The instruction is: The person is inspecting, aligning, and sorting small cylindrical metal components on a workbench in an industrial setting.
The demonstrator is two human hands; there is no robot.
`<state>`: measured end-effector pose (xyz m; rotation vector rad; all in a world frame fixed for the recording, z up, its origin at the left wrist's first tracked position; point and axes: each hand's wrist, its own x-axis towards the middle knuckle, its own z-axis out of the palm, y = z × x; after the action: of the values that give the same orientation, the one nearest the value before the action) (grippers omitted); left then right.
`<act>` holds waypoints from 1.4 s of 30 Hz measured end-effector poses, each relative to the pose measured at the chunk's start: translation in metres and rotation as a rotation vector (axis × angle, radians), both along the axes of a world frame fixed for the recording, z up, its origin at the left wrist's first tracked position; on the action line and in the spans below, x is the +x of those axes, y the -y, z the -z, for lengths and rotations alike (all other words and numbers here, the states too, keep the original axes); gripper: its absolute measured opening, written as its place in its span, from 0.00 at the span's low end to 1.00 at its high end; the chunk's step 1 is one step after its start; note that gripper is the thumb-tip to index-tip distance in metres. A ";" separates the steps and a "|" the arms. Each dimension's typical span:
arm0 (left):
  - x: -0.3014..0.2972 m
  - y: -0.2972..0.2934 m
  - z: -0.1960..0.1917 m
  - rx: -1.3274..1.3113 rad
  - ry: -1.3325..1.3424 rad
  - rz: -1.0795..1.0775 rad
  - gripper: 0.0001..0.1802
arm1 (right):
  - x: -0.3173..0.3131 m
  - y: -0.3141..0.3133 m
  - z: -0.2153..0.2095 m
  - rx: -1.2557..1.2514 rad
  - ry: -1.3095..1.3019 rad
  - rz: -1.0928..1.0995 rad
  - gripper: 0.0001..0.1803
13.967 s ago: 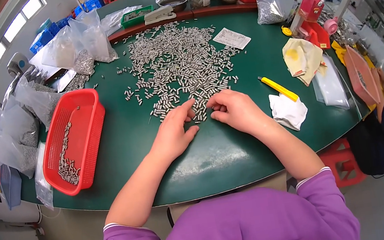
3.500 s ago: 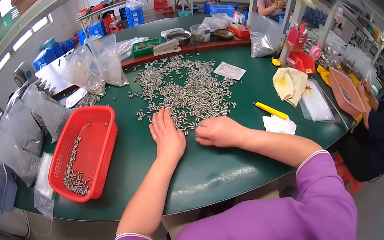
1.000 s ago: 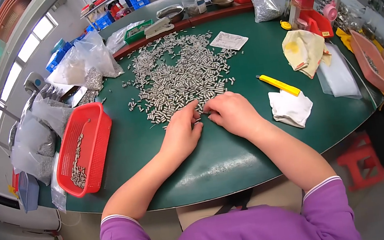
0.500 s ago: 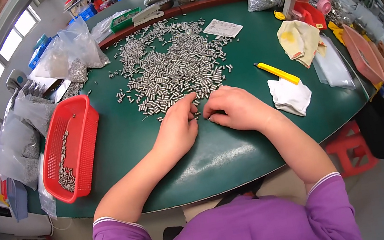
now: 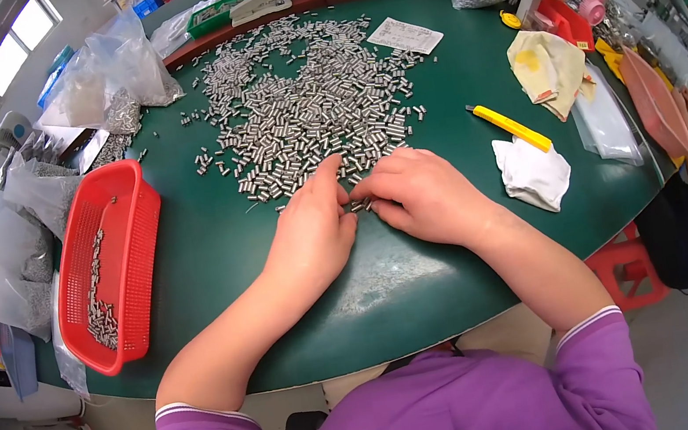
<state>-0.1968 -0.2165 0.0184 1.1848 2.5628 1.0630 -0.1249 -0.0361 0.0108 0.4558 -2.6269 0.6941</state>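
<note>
At the near edge of the heap of small metal pins [image 5: 307, 118] on the green worktop [image 5: 217, 261], the left hand [image 5: 312, 237] and right hand [image 5: 421, 194] meet, fingertips pinched together on a few pins. They look hard, light and slippery, best gathered sideways in small bunches.

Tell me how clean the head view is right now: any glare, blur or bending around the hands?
Head view: daylight from the windows at upper left; a soft sheen on the green table; its edge bows with the fisheye. Left hand, right hand and the metal pins look sharp; corners are black.
</note>
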 end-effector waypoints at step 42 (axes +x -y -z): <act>0.003 0.005 0.001 0.037 -0.134 0.082 0.40 | 0.011 -0.012 -0.023 -0.067 0.140 0.052 0.09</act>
<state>-0.1938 -0.2217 0.0174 1.4033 2.5765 1.0513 -0.1141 -0.0237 0.0334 0.3292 -2.7247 0.8225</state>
